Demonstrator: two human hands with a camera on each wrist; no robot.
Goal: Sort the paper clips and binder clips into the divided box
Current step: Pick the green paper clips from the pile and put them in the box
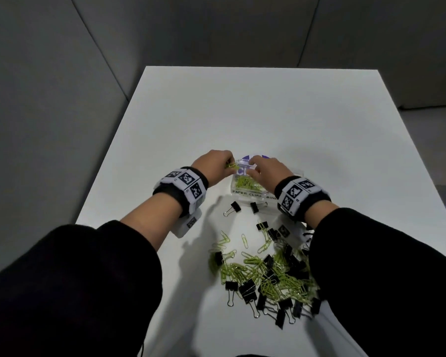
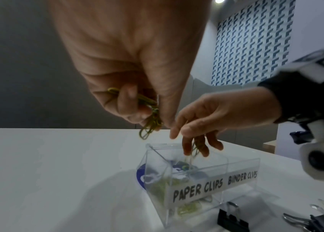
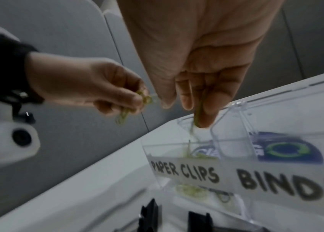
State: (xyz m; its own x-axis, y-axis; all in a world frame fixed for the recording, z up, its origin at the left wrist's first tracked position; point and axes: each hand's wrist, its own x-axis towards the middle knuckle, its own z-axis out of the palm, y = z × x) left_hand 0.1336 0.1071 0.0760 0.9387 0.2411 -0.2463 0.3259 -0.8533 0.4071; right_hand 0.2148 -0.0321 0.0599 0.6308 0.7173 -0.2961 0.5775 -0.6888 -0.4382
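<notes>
The clear box [image 1: 245, 195] sits near the middle of the white tabletop [image 1: 242, 112], w/ labels "PAPER CLIPS" on its left part and "BINDER CLIPS" on its right. Green paper clips [image 1: 245, 182] lie in the left part. The right part is mostly hidden by the right wrist in the head view.

The left hand [image 1: 216, 164] is just above the box's left edge, fingers curled, pinching a small bunch of green clips [image 2: 151, 119]. The right hand [image 1: 265, 167] is over the left part, fingertips [image 3: 203, 116] pressed together on a green clip or two [image 3: 195, 119]; it's blurry, so I can't tell how many.

Nearer the front edge lies a mixed pile [image 1: 268, 276] of green paper clips and black binder clips. Two binder clips [image 1: 242, 207] lie just in front of the box. The right sleeve [image 1: 384, 266] hides part of the pile.
</notes>
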